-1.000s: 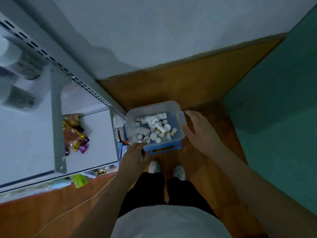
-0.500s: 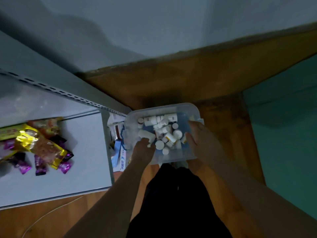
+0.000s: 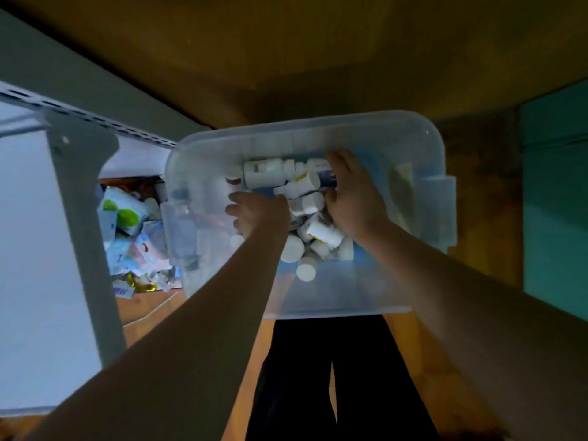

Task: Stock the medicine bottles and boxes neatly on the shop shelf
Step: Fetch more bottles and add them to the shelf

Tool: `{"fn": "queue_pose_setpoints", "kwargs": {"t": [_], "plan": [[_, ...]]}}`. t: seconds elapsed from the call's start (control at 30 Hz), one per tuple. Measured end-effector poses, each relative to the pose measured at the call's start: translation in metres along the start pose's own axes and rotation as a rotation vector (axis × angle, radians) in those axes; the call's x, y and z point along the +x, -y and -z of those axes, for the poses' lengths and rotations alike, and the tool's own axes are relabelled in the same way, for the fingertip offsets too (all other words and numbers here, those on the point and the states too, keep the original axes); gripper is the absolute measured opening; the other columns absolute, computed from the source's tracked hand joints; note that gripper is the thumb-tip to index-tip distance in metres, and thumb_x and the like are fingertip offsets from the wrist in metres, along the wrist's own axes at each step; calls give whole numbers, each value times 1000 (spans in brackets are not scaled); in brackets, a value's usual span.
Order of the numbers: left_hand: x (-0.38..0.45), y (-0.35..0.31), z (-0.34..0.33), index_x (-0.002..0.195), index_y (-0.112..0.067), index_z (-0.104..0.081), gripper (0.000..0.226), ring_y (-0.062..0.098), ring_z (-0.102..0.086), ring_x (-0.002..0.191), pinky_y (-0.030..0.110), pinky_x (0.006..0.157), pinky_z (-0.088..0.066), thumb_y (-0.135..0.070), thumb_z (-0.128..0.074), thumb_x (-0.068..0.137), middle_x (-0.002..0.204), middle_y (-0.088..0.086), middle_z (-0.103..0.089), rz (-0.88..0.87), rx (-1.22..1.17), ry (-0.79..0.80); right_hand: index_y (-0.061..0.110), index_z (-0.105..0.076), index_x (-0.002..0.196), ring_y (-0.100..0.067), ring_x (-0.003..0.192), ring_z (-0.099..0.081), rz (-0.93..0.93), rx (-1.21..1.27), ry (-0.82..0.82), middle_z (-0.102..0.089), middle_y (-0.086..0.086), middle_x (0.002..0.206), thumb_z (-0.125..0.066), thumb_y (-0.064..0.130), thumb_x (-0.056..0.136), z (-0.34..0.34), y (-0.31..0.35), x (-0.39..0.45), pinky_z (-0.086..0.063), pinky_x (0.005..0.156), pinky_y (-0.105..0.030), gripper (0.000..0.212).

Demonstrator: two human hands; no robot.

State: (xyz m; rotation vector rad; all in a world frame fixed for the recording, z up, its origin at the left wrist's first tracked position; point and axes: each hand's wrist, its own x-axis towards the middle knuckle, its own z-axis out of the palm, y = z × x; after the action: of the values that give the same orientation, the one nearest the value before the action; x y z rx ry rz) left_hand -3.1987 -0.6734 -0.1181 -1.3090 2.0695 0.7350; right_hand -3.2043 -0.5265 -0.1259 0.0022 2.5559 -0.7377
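Note:
A clear plastic bin (image 3: 305, 125) sits on the floor in front of me, holding several white medicine bottles (image 3: 264, 173) and small boxes. My left hand (image 3: 257, 214) reaches into the bin's left half with its fingers curled downward; what they hold is hidden. My right hand (image 3: 353, 195) lies over the pile on the right, thumb and fingers curled round a white-and-blue medicine box (image 3: 318, 178). More bottles (image 3: 321, 232) lie loose between and below my hands. The white shop shelf (image 3: 28, 249) is at the left.
A grey shelf bracket (image 3: 82, 218) runs down the shelf's edge. Packets and sachets (image 3: 127, 218) are heaped on the floor under the shelf, left of the bin. A teal wall (image 3: 556, 186) stands at the right. My legs (image 3: 318, 377) are just behind the bin.
My head has dropped much closer to the bin. Both hands have gone from the bin's rim into the bottles, and the right hand has closed on a box.

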Motion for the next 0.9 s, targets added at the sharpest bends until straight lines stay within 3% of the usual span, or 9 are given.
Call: {"fn": "queue_pose_setpoints", "kwargs": {"t": [0.1,0.17,0.3,0.4,0.47,0.6,0.7,0.8,0.9], "plan": [[10,11,-3,144,-9,-25,70,40,-45,126,47,106,-42,-27,-65,90,143,16,-34,-13,-8,-35,18,-47,138,-30,119,-49,-33,-33,-50,-41,-4,143,-56,13,90,-4,5,7,-46,91,-39,48],[13,14,-1,141,-9,-30,64,38,-46,125,45,103,-43,-24,-65,89,140,15,-38,-38,-2,-35,17,-48,133,-30,113,-51,-61,-198,-66,-42,-7,137,-56,13,92,-2,11,9,-45,87,-39,42],[16,18,2,134,-7,-45,56,36,-54,116,40,93,-49,-27,-67,87,132,15,-49,-85,1,-43,12,-44,134,-35,119,-49,-70,-558,-73,-47,-13,133,-51,15,95,2,17,12,-35,104,-43,40],[14,18,5,127,-6,-55,48,30,-57,110,31,77,-41,-30,-67,87,124,14,-58,-118,-2,-25,10,-48,131,-36,118,-49,-80,-564,-78,-55,-13,126,-56,14,91,9,10,10,-32,109,-44,41],[8,16,8,123,-4,-58,45,29,-58,109,29,76,-39,-32,-67,89,121,15,-61,-134,-34,-21,7,-56,122,-36,108,-56,-85,-494,-114,-62,-16,115,-64,13,85,13,3,5,-40,100,-43,38],[-13,11,9,124,-5,-59,46,29,-59,115,29,86,-43,-34,-68,89,122,13,-64,-190,-74,11,8,-67,90,-31,75,-64,-61,-454,-147,-68,-14,82,-85,13,63,26,-14,-14,-52,68,-33,33],[-27,8,6,127,-8,-56,51,31,-58,118,34,97,-45,-33,-72,86,125,12,-63,-224,-144,36,10,-66,104,-28,86,-66,-3,-436,-188,-69,-12,95,-84,28,71,36,-19,-28,-54,75,-33,42],[-36,6,4,132,-9,-53,55,30,-57,117,31,94,-44,-33,-72,86,126,9,-62,-247,-175,46,14,-56,127,-24,110,-60,59,-407,-202,-64,-8,119,-69,39,88,47,-12,-36,-49,93,-32,48],[-40,7,4,132,-11,-54,56,31,-58,116,34,97,-47,-34,-74,85,125,9,-62,-275,-230,58,15,-50,133,-23,118,-55,71,-301,-187,-59,-6,127,-66,42,90,56,-9,-42,-46,100,-33,53]]}}
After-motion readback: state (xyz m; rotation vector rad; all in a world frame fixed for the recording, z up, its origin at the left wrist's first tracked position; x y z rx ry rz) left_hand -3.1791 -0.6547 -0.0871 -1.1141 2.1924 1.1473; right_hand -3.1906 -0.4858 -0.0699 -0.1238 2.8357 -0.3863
